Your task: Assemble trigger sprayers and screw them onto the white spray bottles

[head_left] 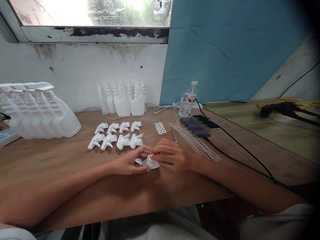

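My left hand [132,161] is closed around a white trigger spray head [153,164], which lies tipped with its round collar facing up, near the table's front edge. Fingers of my right hand [171,155] are pinched together at the collar's opening. Whatever small piece they may hold is hidden behind the fingertips. Beyond my left hand, several more white spray heads [123,141] lie in two rows. A cluster of small white ring gaskets [160,128] rests past my right hand, with a pen-like tool [174,135] and a spread of thin white tubes [197,143] to its right.
White spray bottles [137,100] stand against the wall, with more bottles [45,113] leaning in a row at the left. A water bottle [188,100], a phone [207,122] and black cables [240,146] occupy the right side of the wooden table [110,196].
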Demonstrator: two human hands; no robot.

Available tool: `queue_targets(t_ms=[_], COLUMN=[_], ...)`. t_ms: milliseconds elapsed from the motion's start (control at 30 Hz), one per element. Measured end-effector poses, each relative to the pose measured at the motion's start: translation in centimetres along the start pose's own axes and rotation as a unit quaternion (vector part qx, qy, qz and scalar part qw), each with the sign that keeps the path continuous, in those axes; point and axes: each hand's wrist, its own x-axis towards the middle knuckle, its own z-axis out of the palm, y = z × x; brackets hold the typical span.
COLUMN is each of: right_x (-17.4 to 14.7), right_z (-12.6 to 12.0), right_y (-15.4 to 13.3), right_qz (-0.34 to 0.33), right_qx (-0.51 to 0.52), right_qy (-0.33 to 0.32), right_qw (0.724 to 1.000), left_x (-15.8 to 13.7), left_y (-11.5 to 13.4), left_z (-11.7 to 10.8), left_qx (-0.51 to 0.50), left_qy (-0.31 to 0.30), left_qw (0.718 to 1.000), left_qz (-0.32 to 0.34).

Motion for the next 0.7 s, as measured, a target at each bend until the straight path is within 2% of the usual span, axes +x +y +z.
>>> queue_targets(t_ms=[167,267,433,700], right_x=[0.19,0.41,0.42,0.5], right_z=[-0.18,-0.38,-0.66,-0.75], right_y=[-0.13,-0.4,-0.34,-0.13], right_qz=[0.001,0.015,0.033,0.046], right_qx=[0.037,0.067,0.084,0.101], right_qy=[-0.015,-0.03,-0.036,-0.067], right_qw=[0.999,0.997,0.995,0.991], left_x=[0.08,-0.04,-0.49,-0.66], left_y=[0.18,0.06,-0.27,-0.2], left_z=[0.07,0.19,0.52,0.35], left_qx=[0.031,0.082,0.176,0.304], left_qy=[0.015,0.05,0.105,0.081], left_qw=[0.999,0.995,0.979,0.947], left_qz=[0.026,0.038,0.02,0.059])
